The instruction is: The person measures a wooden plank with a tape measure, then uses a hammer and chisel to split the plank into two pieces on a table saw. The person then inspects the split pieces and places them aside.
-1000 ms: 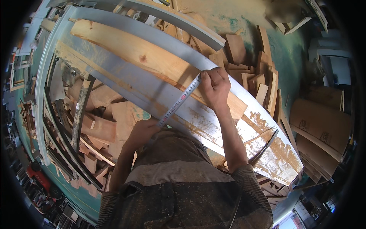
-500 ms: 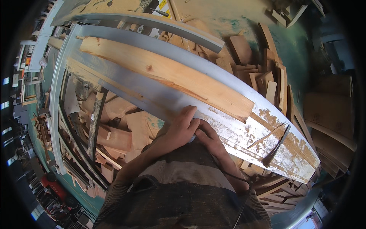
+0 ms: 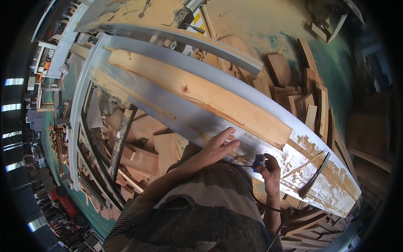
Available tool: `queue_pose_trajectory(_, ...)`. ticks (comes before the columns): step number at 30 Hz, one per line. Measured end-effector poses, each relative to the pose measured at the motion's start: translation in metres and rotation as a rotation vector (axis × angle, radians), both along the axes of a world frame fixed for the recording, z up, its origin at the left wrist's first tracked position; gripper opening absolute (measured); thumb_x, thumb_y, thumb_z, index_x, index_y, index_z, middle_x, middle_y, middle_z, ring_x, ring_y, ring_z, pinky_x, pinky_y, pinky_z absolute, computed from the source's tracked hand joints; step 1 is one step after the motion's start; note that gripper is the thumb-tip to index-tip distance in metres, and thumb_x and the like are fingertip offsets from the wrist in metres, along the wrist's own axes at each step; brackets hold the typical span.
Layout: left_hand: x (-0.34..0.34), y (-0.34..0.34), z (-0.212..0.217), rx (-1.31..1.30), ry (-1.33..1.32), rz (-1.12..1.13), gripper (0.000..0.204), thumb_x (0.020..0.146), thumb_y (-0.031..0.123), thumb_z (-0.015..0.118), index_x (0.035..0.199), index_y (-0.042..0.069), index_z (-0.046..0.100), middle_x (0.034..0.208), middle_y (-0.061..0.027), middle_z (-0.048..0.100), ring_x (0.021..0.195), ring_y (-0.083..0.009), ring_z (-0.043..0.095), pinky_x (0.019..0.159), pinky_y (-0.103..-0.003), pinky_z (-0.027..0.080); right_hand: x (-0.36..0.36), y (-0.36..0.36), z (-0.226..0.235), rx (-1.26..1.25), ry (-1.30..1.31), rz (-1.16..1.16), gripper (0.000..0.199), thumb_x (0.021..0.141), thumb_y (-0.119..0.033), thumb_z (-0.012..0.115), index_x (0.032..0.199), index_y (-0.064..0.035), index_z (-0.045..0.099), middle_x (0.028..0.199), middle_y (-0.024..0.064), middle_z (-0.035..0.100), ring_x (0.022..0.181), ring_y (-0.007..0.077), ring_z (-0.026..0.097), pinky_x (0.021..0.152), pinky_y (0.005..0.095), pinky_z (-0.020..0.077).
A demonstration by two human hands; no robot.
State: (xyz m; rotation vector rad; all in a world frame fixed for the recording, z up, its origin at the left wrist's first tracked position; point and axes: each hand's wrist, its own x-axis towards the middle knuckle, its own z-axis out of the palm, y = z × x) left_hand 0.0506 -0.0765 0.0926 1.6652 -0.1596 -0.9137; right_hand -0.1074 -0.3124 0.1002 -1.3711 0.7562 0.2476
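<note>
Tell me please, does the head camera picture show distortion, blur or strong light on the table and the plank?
Head view: fisheye bends the grey table edge and the plank into arcs; corners are black. Daylight is bright on the sawdust at the table's right end. The left hand and right hand look fairly sharp, without motion blur.
</note>
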Motion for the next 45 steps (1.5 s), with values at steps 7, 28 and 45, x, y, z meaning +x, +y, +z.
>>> queue_pose_trajectory(7,0.047,0.111,-0.022,-0.013,0.048,0.674,0.046,0.101,0.018,0.067,0.136,-0.006,0.048,0.128,-0.0103,0.057,0.116,-0.0150,0.057,0.098,-0.031,0.048,-0.054,-0.055,-0.019,-1.200,0.368,-0.095,0.057,0.082,-0.032,0.077,0.126,0.0009,0.062,0.113,0.0181,0.068,0.094,0.0307,0.068,0.084,0.0412,0.0539)
queue_pose_trajectory(28,0.120,0.171,0.047,-0.363,0.346,0.133,0.063,0.092,0.011,0.062,0.150,0.002,0.041,0.126,-0.0058,0.057,0.117,-0.0137,0.051,0.102,-0.032,0.041,0.254,0.190,0.059,0.147,0.078,0.485,0.034,0.101,-0.023,0.066,0.122,0.0038,0.064,0.082,0.0054,0.067,0.067,0.0106,0.062,0.060,0.0241,0.0514)
queue_pose_trajectory(45,0.131,0.332,0.040,0.133,0.344,0.556,0.018,0.097,0.017,0.062,0.086,0.003,0.067,0.067,0.0023,0.053,0.059,-0.0058,0.049,0.052,-0.025,0.039,0.463,0.256,0.038,-0.273,-0.142,0.732,0.026,0.092,-0.023,0.071,0.098,0.0029,0.073,0.072,0.0033,0.063,0.065,0.0102,0.055,0.059,0.0296,0.0444)
